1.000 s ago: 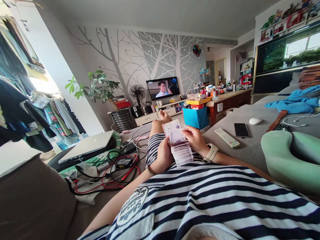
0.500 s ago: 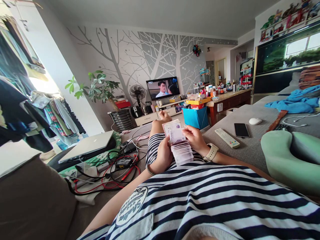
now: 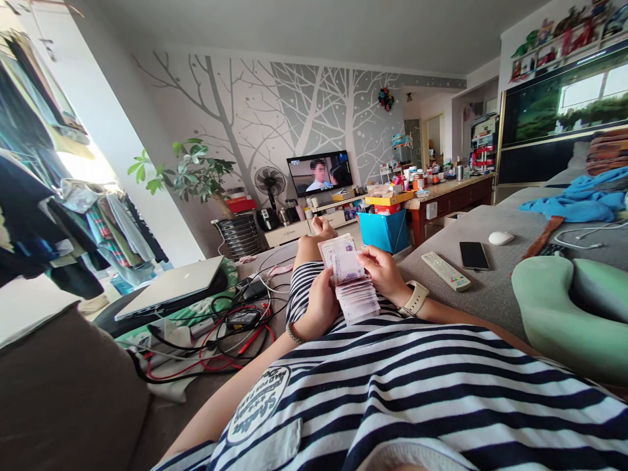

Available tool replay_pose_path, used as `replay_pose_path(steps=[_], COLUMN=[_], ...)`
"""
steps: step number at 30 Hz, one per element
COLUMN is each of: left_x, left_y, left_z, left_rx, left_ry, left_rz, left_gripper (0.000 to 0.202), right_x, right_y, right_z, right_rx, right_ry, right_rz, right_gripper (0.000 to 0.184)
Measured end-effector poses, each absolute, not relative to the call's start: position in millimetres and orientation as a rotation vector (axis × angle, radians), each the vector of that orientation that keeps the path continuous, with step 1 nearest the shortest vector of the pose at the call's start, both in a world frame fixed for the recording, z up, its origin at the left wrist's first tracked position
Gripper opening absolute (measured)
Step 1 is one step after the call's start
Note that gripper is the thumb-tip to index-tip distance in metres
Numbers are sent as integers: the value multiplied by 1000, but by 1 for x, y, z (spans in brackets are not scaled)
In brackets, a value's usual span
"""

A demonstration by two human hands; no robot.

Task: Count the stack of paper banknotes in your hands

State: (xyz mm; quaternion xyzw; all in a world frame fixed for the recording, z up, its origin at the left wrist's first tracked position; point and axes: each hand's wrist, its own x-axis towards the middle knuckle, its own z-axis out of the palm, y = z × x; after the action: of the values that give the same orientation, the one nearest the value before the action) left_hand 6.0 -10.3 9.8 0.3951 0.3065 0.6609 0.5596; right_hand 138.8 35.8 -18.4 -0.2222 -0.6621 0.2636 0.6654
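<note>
A wad of pale purple banknotes [image 3: 357, 299] is held over my lap, its lower part fanned into overlapping edges. My left hand [image 3: 318, 307] is closed round the wad's left side, the thumb pressed on the notes. At the upper right edge, my right hand [image 3: 383, 269] pinches a banknote [image 3: 345, 263] between thumb and fingers. That note's upper part stands up, tilted away from me, with other notes showing behind it. Striped clothing [image 3: 392, 353] lies beneath both hands. How many notes each hand grips cannot be made out.
On the grey sofa to the right lie a remote control [image 3: 445, 271], a phone [image 3: 474, 256], a white mouse [image 3: 501, 238] and a green neck pillow [image 3: 549, 307]. Tangled cables [image 3: 240, 320] and a closed laptop [image 3: 171, 285] are at the left. A blue box [image 3: 381, 230] stands beyond my legs.
The upper notes have shifted slightly, and more edges show behind the front note at its upper left. Both hands stay in nearly the same place.
</note>
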Motion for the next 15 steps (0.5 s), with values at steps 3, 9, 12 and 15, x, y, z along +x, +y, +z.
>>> replay_pose_path(steps=[3,9,12,15], left_x=[5,3,2,2], left_y=[-9,-6,-5,-5], left_z=[9,5,4,4], left_rx=[953,976,968,954], left_ry=[696,712,746,771], left_rz=[1526,1526,1535,1547], left_gripper=[18,19,19,17], right_x=[139,138,138,139], right_y=[36,35,34,34], right_z=[-18,-18,-18,-17], right_rx=[-504,-520,-516,-528], right_ry=[-1494,-1500,-1496,-1497], right_rz=[600,603,606,609], right_gripper=[28,29,29,30])
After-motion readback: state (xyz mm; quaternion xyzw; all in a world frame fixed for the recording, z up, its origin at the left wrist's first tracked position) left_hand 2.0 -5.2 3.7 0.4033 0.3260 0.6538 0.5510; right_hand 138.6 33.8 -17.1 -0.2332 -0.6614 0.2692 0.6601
